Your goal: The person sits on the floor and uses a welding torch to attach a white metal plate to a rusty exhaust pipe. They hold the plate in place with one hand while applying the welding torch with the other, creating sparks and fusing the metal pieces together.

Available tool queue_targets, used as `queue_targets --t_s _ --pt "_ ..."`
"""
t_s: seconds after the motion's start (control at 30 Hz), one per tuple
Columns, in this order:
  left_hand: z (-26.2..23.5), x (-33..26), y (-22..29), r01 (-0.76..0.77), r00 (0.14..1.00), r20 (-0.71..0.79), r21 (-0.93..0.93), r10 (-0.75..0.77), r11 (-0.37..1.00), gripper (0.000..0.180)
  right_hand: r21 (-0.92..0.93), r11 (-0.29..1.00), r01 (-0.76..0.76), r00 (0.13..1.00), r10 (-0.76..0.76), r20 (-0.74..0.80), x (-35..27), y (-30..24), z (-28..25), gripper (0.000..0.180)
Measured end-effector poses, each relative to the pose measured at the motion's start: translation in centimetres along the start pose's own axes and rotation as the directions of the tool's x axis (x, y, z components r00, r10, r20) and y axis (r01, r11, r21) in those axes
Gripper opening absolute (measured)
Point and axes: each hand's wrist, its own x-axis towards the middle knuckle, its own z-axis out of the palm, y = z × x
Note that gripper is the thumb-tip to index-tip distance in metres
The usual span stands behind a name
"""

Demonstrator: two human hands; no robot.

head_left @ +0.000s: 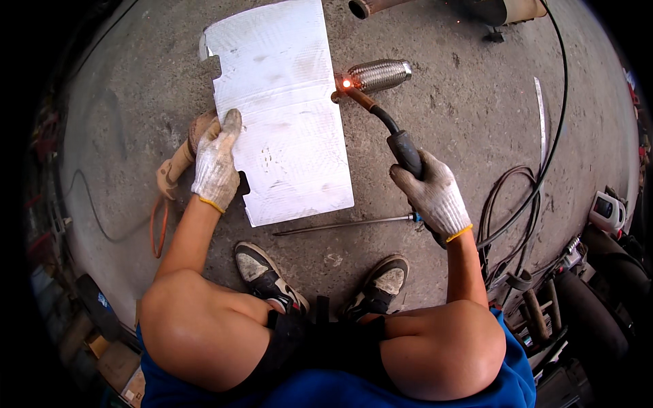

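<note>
Plainly, sheet (289,143) in left fingers (232,121), torch (404,151) in right fingers (407,179); brown carton (117,366), contents unclear.

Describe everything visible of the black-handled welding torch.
The black-and-copper welding torch has a thick handle and bent neck. It slants forward and left, its handle wrapped by the white-gloved right hand. Bright orange light glows at its tip, beside the silver braided metal pipe; contact there is unclear.
</note>
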Motion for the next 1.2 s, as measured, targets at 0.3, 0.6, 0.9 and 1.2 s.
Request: queue_targets --t_s 0.3,0.6,0.9,1.2 --pt "0.4 -0.4 0.8 0.040 0.999 -0.028 -0.027 -0.041 0.999 0.053 -0.033 0.999 -0.025 1.000 0.025 0.011 0.3 -0.4 -0.1 0.041" --pt "0.1 -0.3 0.4 0.041 0.998 -0.047 -0.011 -0.042 0.999 0.046 -0.049 0.999 -0.011 1.000 0.011 0.007 0.6 -0.1 0.4 0.041" --pt "0.7 -1.0 -0.1 -0.007 0.989 0.150 0.103 -0.009 0.995 0.046 -0.055 0.996 -0.065 0.997 0.067 0.035 0.4 -1.1 0.1 0.047" --pt "1.6 -1.7 -0.2 0.027 0.975 0.209 0.210 -0.072 0.977 0.045 -0.081 0.996 -0.039 0.999 0.041 0.016 0.6 -0.3 0.2 0.041"
